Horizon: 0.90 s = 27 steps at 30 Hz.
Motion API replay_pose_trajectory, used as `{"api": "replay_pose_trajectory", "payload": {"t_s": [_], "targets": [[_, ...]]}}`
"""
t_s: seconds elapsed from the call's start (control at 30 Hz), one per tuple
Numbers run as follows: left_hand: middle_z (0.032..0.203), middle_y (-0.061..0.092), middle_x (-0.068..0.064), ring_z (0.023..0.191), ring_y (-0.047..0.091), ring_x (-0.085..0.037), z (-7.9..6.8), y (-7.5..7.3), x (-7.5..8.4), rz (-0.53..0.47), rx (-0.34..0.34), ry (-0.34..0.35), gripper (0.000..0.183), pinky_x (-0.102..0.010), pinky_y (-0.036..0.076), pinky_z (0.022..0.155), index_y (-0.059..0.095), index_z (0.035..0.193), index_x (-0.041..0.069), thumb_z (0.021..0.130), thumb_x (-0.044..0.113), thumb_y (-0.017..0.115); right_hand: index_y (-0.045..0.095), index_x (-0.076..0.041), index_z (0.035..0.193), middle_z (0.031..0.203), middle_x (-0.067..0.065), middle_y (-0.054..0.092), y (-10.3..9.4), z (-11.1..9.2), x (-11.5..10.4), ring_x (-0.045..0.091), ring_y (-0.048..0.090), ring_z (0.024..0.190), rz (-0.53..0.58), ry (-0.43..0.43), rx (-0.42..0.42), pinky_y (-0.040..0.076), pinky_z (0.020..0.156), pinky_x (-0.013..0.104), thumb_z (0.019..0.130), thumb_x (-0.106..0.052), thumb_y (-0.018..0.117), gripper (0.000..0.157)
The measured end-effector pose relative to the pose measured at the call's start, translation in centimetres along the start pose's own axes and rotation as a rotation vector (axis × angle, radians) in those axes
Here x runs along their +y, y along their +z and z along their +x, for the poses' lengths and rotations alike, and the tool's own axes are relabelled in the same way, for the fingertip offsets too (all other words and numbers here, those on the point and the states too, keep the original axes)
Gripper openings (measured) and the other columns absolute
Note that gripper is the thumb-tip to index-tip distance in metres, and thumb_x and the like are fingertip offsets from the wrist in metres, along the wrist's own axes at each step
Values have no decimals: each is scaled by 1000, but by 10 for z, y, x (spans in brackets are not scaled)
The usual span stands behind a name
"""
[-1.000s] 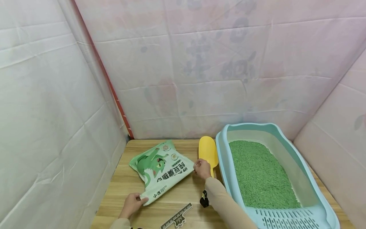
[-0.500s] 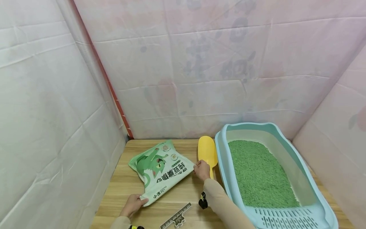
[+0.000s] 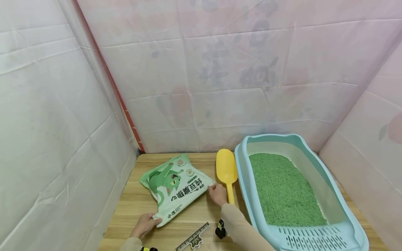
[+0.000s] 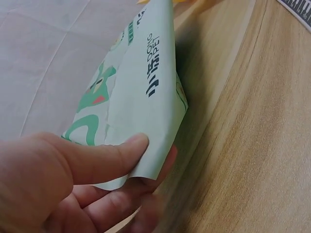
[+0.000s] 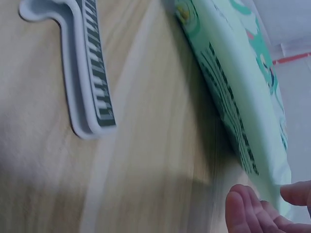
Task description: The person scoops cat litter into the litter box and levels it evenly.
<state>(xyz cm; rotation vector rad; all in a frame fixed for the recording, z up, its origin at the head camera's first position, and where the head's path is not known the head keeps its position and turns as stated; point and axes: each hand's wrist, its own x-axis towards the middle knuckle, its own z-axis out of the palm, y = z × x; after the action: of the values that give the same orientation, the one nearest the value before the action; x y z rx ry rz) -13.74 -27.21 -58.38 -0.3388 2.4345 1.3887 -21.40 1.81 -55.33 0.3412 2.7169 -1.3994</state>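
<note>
A green and white bag of cat litter [image 3: 177, 188] lies on the wooden table, printed with a green cat. At its near left corner my left hand [image 3: 145, 223] pinches the edge. The left wrist view shows the thumb [image 4: 131, 148] on top of the bag and fingers beneath. Beside the bag's right corner is my right hand [image 3: 217, 194]. In the right wrist view its thumb [image 5: 296, 193] and fingers [image 5: 238, 208] stand apart with nothing held between them. A clip with a piano-key pattern [image 3: 193, 238] lies on the table between the hands.
A yellow scoop [image 3: 226, 170] lies just beyond the right hand. At the right stands a blue litter box [image 3: 243, 181] holding green litter [image 3: 284, 188]. White cloth walls [image 3: 188, 69] border the table [image 3: 125, 202] at the back and sides.
My right hand has let go of the bag's right corner and moved slightly down and toward me. The left hand keeps its pinch, and the bag stays in place.
</note>
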Motion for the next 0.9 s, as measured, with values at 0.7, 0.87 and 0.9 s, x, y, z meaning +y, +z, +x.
{"api": "replay_pose_trajectory", "payload": {"t_s": [0.7, 0.87, 0.9], "targets": [[59, 68, 1, 53, 61, -3, -5, -5, -1, -175, -98, -21, 26, -18, 42, 51, 64, 95, -16, 87, 9, 66, 59, -5, 64, 54, 2, 57, 4, -42, 16, 5, 44, 49, -132, -243, -62, 37, 47, 18, 84, -8, 67, 22], [59, 68, 2, 53, 61, -2, -4, -4, -2, -193, -107, -13, 25, -17, 42, 50, 64, 95, -15, 87, 9, 66, 58, -7, 64, 57, -1, 55, 4, -52, 18, 6, 43, 53, -152, -204, -110, 36, 49, 19, 85, -12, 69, 24], [59, 68, 2, 53, 62, -2, -4, -3, -3, -197, -110, -9, 25, -16, 41, 50, 64, 94, -16, 87, 9, 66, 58, -7, 63, 58, -1, 55, 4, -55, 17, 6, 44, 53, -170, -200, -123, 36, 49, 20, 85, -14, 70, 25]]}}
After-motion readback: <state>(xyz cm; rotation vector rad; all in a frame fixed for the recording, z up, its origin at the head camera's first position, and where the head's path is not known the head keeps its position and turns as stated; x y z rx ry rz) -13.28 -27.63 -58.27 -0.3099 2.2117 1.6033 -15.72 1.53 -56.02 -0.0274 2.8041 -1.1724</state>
